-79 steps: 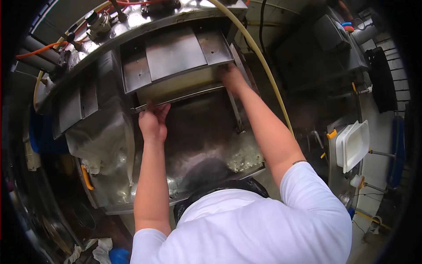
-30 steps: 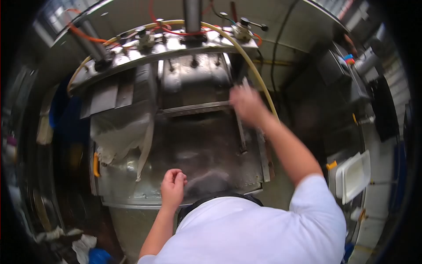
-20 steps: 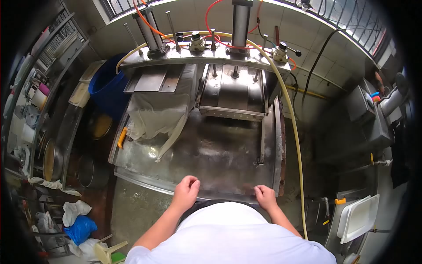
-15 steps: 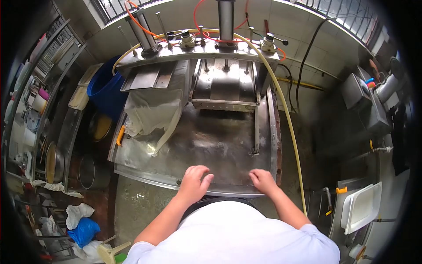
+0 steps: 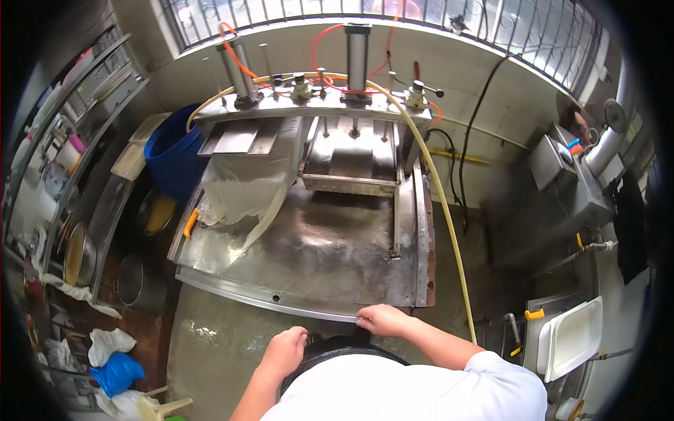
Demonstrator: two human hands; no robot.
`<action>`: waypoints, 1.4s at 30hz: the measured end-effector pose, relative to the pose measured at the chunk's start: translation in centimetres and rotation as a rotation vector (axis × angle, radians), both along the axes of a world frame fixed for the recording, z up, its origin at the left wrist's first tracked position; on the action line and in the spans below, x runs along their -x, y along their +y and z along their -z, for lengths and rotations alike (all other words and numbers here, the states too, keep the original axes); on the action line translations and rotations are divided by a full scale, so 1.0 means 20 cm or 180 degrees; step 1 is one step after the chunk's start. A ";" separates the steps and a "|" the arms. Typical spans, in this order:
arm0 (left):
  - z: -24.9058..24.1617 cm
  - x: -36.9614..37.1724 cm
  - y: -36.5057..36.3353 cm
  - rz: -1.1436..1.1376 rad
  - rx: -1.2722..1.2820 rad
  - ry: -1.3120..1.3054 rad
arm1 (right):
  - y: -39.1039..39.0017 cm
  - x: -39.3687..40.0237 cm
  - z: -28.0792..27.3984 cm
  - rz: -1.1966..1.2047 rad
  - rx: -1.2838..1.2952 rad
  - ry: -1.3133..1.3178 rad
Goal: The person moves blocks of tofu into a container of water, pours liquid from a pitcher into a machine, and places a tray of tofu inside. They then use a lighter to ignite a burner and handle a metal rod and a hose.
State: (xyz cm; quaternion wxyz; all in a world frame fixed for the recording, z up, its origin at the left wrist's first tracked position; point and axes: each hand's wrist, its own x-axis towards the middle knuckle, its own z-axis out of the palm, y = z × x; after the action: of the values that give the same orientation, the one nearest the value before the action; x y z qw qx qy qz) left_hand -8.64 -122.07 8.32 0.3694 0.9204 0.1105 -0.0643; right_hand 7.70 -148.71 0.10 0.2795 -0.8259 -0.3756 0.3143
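My left hand [image 5: 284, 350] hangs beside my waist, below the metal table's front edge, fingers curled in and nothing showing in them. Farther right, my right hand [image 5: 383, 321] is closed with its fingertips right at the front lip of the metal table [image 5: 316, 263]; I cannot tell what it pinches, if anything. Black cloth [image 5: 337, 344] shows at my waist between the hands. On the table stands a press with a perforated metal box [image 5: 349, 184] under its right cylinder [image 5: 357, 59]. White cloth [image 5: 242, 193] drapes down on the left.
An orange handle [image 5: 190, 224] lies at the table's left edge. A blue barrel [image 5: 173, 151] and a rack with pots [image 5: 78, 256] stand left. A yellow hose [image 5: 449, 235] runs down the right side. White trays [image 5: 572, 337] lean at right, bags [image 5: 117, 373] lie lower left.
Both hands have drawn back from over the table toward my body. The left went down and slightly left and curled up; the right moved left to the front lip. The view has tilted up.
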 end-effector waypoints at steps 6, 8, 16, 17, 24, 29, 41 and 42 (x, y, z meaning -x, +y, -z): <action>-0.08 0.14 0.09 -0.0422 0.0156 -0.0637 | 0.18 0.17 -0.02 -0.0428 -0.0079 -0.0244; -0.12 0.24 0.16 -0.0571 0.0174 -0.0801 | 0.27 0.20 -0.10 -0.0488 0.0044 -0.0287; 0.11 1.11 0.61 -0.1026 -0.1340 -0.1062 | 0.98 0.54 -0.22 -0.1203 0.0954 -0.0638; 0.12 1.39 0.69 -0.1177 -0.0784 0.0425 | 1.17 0.70 -0.18 -0.1472 0.0914 -0.0563; 0.26 2.23 0.79 -0.2224 0.0143 0.1882 | 1.69 1.11 -0.13 -0.2370 0.0406 -0.0207; 0.26 2.39 0.88 -0.2771 0.0348 0.1929 | 1.89 1.09 -0.05 -0.2649 0.0558 -0.0747; 0.11 1.89 1.87 -0.2628 -0.0114 -0.0542 | 3.19 1.27 0.31 -0.3391 0.0094 -0.0035; 0.18 1.91 1.97 -0.2694 -0.0073 -0.0066 | 3.31 1.25 0.36 -0.3447 0.0238 -0.0080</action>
State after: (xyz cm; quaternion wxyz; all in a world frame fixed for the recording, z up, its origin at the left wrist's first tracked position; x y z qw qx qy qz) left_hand -46.93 -82.76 4.74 0.3541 0.7985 0.4757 0.1036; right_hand -17.39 -82.45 -7.04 0.0435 -0.5273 -0.7392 0.4166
